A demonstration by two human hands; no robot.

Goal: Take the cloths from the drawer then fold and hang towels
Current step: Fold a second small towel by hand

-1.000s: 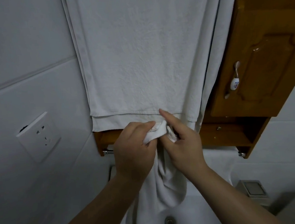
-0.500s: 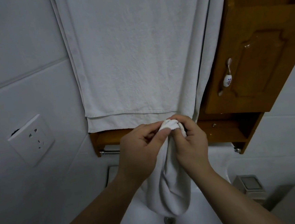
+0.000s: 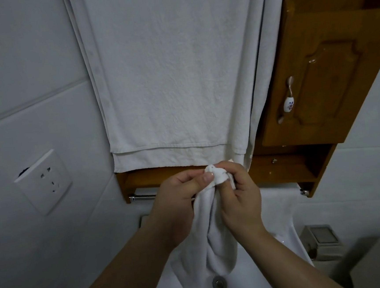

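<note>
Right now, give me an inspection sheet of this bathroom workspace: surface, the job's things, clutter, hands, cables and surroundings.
Surface: white basin with drain, below the hands.
Job's things: small white cloth, bunched at its top and hanging over the basin; large white towel hanging flat above it, top out of frame.
Clutter: grey box right of the basin, unclear what it is.
Hands: left hand and right hand both pinch the cloth's top end.
Cables: nothing seen.
Surroundings: tiled wall, wall socket at left, wooden cabinet at right.
</note>
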